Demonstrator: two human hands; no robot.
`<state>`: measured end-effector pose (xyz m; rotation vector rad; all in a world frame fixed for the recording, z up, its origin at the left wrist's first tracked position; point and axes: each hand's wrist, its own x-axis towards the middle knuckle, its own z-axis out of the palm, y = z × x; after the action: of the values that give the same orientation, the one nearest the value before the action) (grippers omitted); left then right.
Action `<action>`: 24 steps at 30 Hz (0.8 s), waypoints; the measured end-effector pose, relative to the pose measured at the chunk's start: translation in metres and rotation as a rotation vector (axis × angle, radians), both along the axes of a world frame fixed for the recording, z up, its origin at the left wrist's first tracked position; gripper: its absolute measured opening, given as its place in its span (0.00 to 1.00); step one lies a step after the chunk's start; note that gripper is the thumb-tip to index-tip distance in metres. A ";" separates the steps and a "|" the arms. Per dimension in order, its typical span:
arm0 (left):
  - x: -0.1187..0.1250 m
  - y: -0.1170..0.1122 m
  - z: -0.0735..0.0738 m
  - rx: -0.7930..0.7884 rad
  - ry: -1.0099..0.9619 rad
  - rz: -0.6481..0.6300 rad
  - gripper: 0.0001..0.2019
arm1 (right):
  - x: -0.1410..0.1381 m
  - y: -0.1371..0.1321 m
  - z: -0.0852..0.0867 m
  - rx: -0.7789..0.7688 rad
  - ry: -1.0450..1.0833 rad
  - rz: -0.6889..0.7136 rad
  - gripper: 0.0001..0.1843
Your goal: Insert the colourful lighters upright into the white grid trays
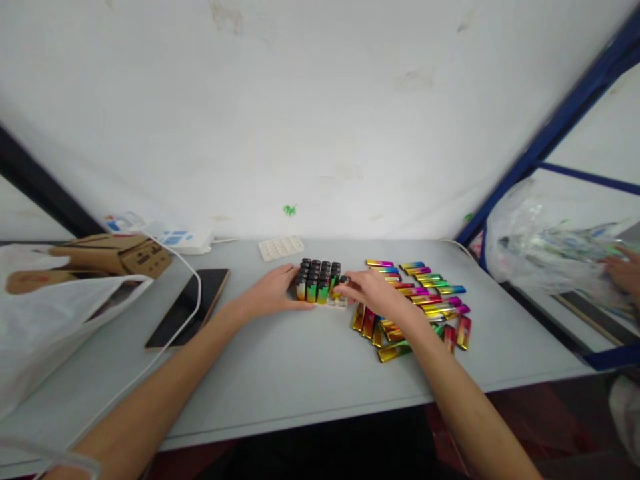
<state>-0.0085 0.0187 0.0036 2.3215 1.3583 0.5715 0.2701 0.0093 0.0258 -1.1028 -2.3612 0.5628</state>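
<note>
left hand point(270, 292): half-open, cupped against upright lighters point(311, 287) | right hand point(374, 288): angled down, pinching black-topped lighter point(345, 280)

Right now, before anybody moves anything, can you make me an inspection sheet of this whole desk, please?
Surface: pale grey table.
Job's things: black-topped lighters stand in a white tray, some front-right slots unfilled; shiny coloured pieces lie loose to the right; a second white tray lies farther back.
Clutter: cardboard box, white plastic bag and dark flat device at left.
Hands: left hand at the lighters' left side; right hand pinches a black-topped lighter at the tray.
Cables: white cable crosses the device.
Surroundings: marked white wall behind; blue frame and another person's hand at right.
</note>
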 end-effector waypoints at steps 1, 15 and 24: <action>0.000 0.000 0.000 0.003 0.017 -0.006 0.36 | 0.000 0.000 0.000 -0.003 -0.008 0.003 0.22; -0.003 0.003 -0.001 0.035 0.079 -0.023 0.35 | -0.017 -0.007 0.002 0.145 -0.388 -0.130 0.28; -0.004 0.006 -0.004 0.046 0.072 0.003 0.36 | 0.053 0.033 -0.004 0.202 -0.132 -0.335 0.19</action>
<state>-0.0129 0.0242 0.0000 2.3978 1.3951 0.5304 0.3229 0.0427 0.0223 -1.4337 -2.2115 0.1338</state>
